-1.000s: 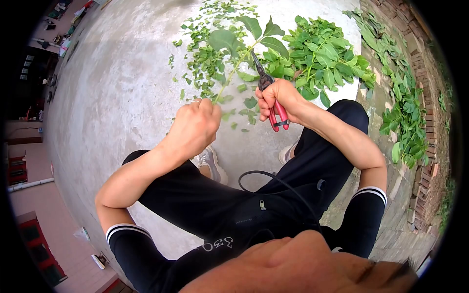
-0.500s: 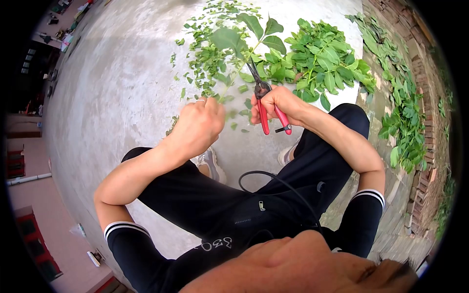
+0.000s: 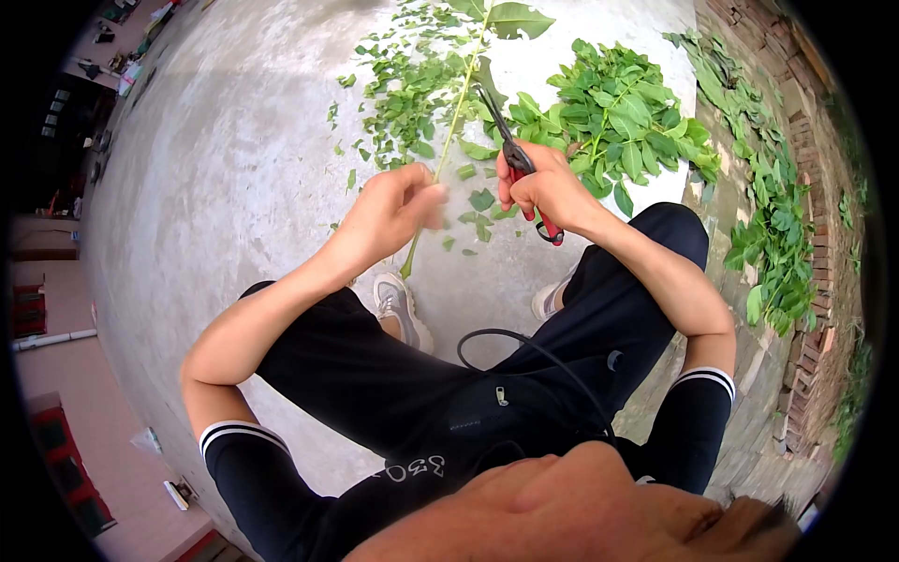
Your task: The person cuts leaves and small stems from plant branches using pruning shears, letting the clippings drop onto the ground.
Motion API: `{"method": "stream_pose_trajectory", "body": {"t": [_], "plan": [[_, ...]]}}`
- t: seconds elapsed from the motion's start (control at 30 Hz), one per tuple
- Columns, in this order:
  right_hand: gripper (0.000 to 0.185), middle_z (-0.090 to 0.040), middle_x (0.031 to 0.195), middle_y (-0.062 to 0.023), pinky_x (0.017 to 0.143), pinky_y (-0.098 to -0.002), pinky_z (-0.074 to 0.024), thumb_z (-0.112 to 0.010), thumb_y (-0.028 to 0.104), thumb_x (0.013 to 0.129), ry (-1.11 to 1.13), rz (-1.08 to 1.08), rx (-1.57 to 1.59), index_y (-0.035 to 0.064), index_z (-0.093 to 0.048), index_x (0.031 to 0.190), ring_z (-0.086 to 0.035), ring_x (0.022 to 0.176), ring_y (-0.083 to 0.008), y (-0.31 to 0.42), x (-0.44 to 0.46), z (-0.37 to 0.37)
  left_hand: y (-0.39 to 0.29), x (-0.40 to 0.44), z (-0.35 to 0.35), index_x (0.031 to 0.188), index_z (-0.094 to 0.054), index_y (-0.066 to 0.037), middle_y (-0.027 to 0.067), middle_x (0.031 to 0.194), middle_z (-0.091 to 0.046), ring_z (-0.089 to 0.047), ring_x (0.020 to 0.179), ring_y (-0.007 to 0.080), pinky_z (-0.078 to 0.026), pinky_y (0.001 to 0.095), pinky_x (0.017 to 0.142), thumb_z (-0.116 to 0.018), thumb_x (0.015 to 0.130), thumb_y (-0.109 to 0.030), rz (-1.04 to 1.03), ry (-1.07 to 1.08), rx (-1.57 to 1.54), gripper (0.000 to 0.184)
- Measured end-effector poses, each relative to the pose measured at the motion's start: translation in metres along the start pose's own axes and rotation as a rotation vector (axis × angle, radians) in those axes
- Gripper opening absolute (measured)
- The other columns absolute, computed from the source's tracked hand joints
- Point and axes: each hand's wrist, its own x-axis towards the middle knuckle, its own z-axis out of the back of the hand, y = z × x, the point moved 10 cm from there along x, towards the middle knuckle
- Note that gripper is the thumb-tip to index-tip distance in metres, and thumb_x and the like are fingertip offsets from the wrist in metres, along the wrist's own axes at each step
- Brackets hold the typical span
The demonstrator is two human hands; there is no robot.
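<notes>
My left hand (image 3: pixel 391 211) is closed on a long thin green stem (image 3: pixel 456 117), whose lower end sticks out below the hand. Leaves (image 3: pixel 518 20) remain on its upper part, near the top edge of the view. Closed round the red handles of pruning shears (image 3: pixel 517 157) is my right hand (image 3: pixel 546 185). The dark blades point up and left, close to the stem, beside a leaf (image 3: pixel 488 81). Cut leaf pieces (image 3: pixel 405 103) lie scattered on the concrete beyond my hands.
A heap of leafy sprigs (image 3: pixel 623 112) lies beyond my right hand. More leafy branches (image 3: pixel 777 234) line the brick edging (image 3: pixel 822 272) on the right. My shoes (image 3: pixel 398 307) rest on the concrete floor (image 3: pixel 215 159). A black cable (image 3: pixel 496 331) loops over my lap.
The stem has shifted up and its lower end now shows below my left hand. The shears' handles have closed together and tilted, and a leaf hangs apart near the blades.
</notes>
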Motion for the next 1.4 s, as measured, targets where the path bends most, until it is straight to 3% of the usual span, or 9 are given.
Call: {"method": "stream_pose_trajectory", "body": {"t": [0.2, 0.3, 0.5, 0.53, 0.77, 0.9, 1.1, 1.2, 1.4], "plan": [[0.019, -0.06, 0.072, -0.0094, 0.039, -0.0326, -0.0395, -0.057, 0.003, 0.071, 0.085, -0.114, 0.096, 0.0006, -0.052, 0.089, -0.053, 0.05, -0.0165, -0.019, 0.002, -0.005, 0.014, 0.025, 0.048, 0.095, -0.06, 0.002, -0.0026, 0.071, -0.046, -0.04, 0.063, 0.0073, -0.04, 0.0235, 0.061, -0.048, 0.106, -0.016, -0.02, -0.111, -0.43, 0.024], [0.043, -0.059, 0.091, -0.0131, 0.077, -0.0289, -0.0522, -0.047, -0.008, 0.056, 0.097, -0.307, 0.315, -0.0013, -0.052, 0.098, -0.064, 0.088, -0.0259, -0.027, -0.004, -0.007, 0.017, 0.029, 0.062, 0.093, -0.059, 0.002, -0.0037, 0.069, -0.041, -0.035, 0.062, 0.007, -0.037, 0.0236, 0.059, -0.046, 0.106, -0.015, -0.053, -0.159, -0.367, 0.025], [0.045, -0.058, 0.1, -0.017, 0.096, -0.0375, -0.0531, -0.045, -0.011, 0.053, 0.096, -0.293, 0.565, -0.0071, -0.055, 0.098, -0.065, 0.097, -0.0318, -0.027, -0.002, -0.002, 0.0, 0.019, 0.057, 0.092, -0.06, 0.001, -0.0036, 0.07, -0.043, -0.038, 0.064, 0.0067, -0.039, 0.0229, 0.062, -0.048, 0.106, -0.014, -0.1, -0.192, -0.151, 0.024], [0.017, -0.047, 0.107, -0.0172, 0.081, -0.0377, -0.0524, -0.048, -0.005, 0.057, 0.089, -0.263, 0.575, -0.0037, -0.054, 0.073, -0.062, 0.092, -0.0281, -0.022, -0.002, -0.001, -0.001, 0.018, 0.056, 0.092, -0.061, 0.001, -0.0036, 0.07, -0.043, -0.039, 0.065, 0.0066, -0.039, 0.0228, 0.062, -0.048, 0.106, -0.015, -0.099, -0.186, -0.137, 0.024], [0.038, -0.057, 0.081, -0.015, 0.092, -0.0463, -0.0549, -0.044, -0.008, 0.057, -0.065, -0.309, 0.698, -0.0069, -0.05, 0.094, -0.065, 0.081, -0.032, -0.022, 0.002, 0.018, -0.001, 0.019, 0.04, 0.091, -0.06, 0.001, -0.0041, 0.069, -0.043, -0.038, 0.064, 0.0064, -0.039, 0.022, 0.062, -0.048, 0.105, -0.014, -0.075, -0.103, -0.114, 0.023], [0.034, -0.054, 0.074, -0.0126, 0.089, -0.045, -0.0553, -0.045, -0.007, 0.058, -0.05, -0.394, 0.673, -0.0056, -0.048, 0.092, -0.063, 0.074, -0.029, -0.04, 0.0, 0.026, 0.001, 0.018, 0.04, 0.09, -0.059, 0.001, -0.0045, 0.068, -0.042, -0.037, 0.063, 0.0062, -0.038, 0.0221, 0.061, -0.048, 0.105, -0.013, -0.074, -0.105, -0.111, 0.023], [0.03, -0.054, 0.073, -0.0118, 0.08, -0.0444, -0.0557, -0.046, -0.007, 0.059, -0.182, -0.303, 0.623, -0.0034, -0.05, 0.089, -0.059, 0.067, -0.0264, -0.022, -0.002, 0.029, 0.005, 0.017, 0.042, 0.089, -0.06, 0.001, -0.0042, 0.068, -0.041, -0.035, 0.063, 0.0061, -0.035, 0.0223, 0.058, -0.047, 0.105, -0.011, -0.065, -0.084, -0.122, 0.023], [0.021, -0.054, 0.07, -0.0136, 0.064, -0.0406, -0.0554, -0.051, -0.006, 0.059, -0.154, -0.341, 0.655, -0.0057, -0.055, 0.08, -0.062, 0.064, -0.0303, -0.037, -0.002, 0.036, 0.009, 0.017, 0.044, 0.089, -0.06, 0.001, -0.0038, 0.067, -0.041, -0.035, 0.062, 0.0063, -0.034, 0.0221, 0.057, -0.047, 0.105, -0.01, -0.06, -0.056, -0.109, 0.023], [0.027, -0.052, 0.069, -0.012, 0.062, -0.0411, -0.0548, -0.049, -0.007, 0.059, -0.161, -0.313, 0.632, -0.0037, -0.051, 0.086, -0.057, 0.058, -0.0276, -0.021, -0.004, 0.034, 0.013, 0.015, 0.05, 0.088, -0.06, 0.001, -0.0037, 0.066, -0.041, -0.034, 0.06, 0.0066, -0.033, 0.0222, 0.057, -0.047, 0.104, -0.009, -0.043, -0.074, -0.105, 0.024]]}}
